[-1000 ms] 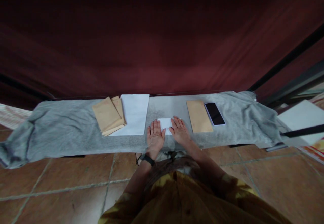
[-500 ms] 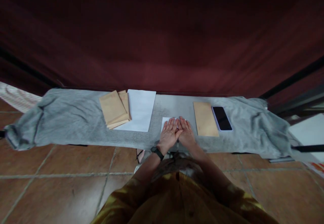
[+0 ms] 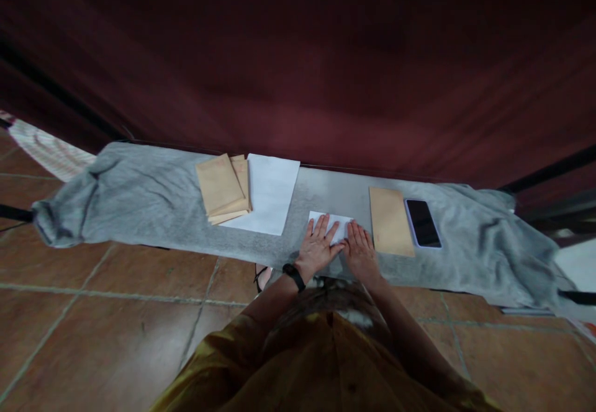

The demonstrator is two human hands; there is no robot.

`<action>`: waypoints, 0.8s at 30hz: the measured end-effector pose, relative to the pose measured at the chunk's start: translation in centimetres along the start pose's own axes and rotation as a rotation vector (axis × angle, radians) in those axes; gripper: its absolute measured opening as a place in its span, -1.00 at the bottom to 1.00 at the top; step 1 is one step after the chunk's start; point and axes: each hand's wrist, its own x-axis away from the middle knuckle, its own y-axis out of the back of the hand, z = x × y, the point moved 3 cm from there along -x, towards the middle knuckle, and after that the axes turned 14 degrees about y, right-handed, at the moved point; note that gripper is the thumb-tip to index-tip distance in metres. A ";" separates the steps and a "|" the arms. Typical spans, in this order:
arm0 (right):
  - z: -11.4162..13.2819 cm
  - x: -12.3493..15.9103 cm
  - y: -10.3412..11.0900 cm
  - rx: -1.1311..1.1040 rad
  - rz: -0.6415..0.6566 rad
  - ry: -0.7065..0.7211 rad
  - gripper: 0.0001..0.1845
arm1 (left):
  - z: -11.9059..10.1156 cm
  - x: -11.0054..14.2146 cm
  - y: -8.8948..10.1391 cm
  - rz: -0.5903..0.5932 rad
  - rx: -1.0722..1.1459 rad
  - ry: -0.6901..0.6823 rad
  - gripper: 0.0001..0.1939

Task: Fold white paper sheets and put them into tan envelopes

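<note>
A small white sheet of paper (image 3: 343, 228), seemingly folded, lies on the grey cloth in front of me, partly covered by both hands. My left hand (image 3: 316, 249) rests flat on its left part with the fingers spread, a black watch on the wrist. On the paper's right edge lies my right hand (image 3: 361, 253), palm down, its fingers stretched out close together. The thumbs nearly meet over the lower part of the paper. Just right of my right hand is a brown envelope (image 3: 391, 221).
A phone (image 3: 423, 223) in a pale purple case lies beside the envelope. To the left, several brown envelopes (image 3: 218, 183) overlap larger white paper (image 3: 272, 192). Grey cloth (image 3: 153, 195) covers the narrow table. A dark red curtain (image 3: 298, 77) hangs behind it; tiled floor (image 3: 116, 331) lies below.
My hands have moved apart across the small paper, uncovering its middle, and my left fingers have spread. The view has shifted and tilted slightly.
</note>
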 end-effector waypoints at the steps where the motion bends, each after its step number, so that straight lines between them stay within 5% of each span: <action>1: -0.1 0.2 0.1 0.000 -0.007 -0.001 -0.35 | -0.1 0.0 0.0 0.001 -0.001 0.002 -0.26; 24: 2.0 2.9 1.5 0.011 0.018 0.075 -0.34 | -0.9 -0.1 0.4 0.022 -0.075 -0.024 -0.29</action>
